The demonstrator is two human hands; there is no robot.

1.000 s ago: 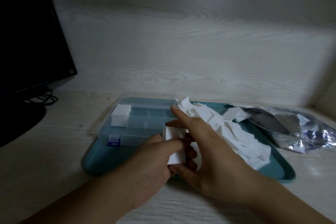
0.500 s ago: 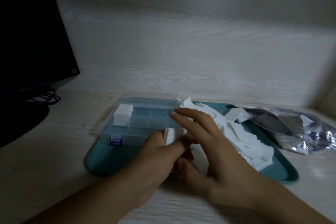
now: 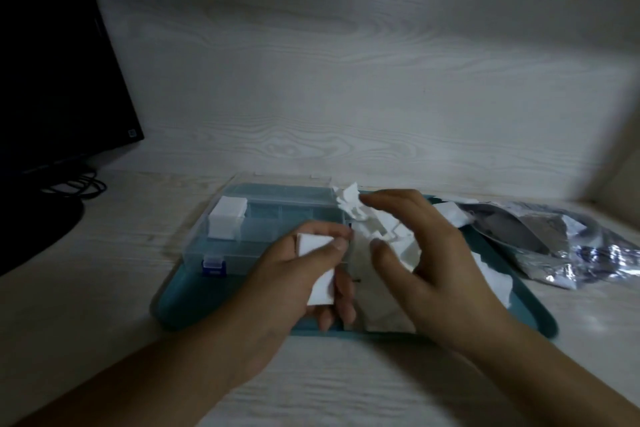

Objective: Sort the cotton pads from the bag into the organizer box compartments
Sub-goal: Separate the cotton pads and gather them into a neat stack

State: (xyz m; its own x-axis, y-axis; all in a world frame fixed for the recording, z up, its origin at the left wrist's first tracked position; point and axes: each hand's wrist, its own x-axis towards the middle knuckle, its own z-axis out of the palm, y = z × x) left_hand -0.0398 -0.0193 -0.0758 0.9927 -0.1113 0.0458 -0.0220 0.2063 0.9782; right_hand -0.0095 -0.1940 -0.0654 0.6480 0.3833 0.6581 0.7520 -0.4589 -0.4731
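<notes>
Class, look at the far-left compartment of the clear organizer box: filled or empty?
Filled. A white stack of cotton pads sits in the far-left compartment of the organizer box; the neighbouring compartments look empty.

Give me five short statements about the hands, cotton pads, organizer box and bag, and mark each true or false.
1. The left hand holds a stack of cotton pads. True.
2. The organizer box stands on the teal tray. True.
3. The foil bag lies left of the box. False: it lies to the right, past the tray.
4. Every box compartment is empty. False: white pads fill the far-left one.
5. The right hand hovers over the loose pad pile. True.
</notes>
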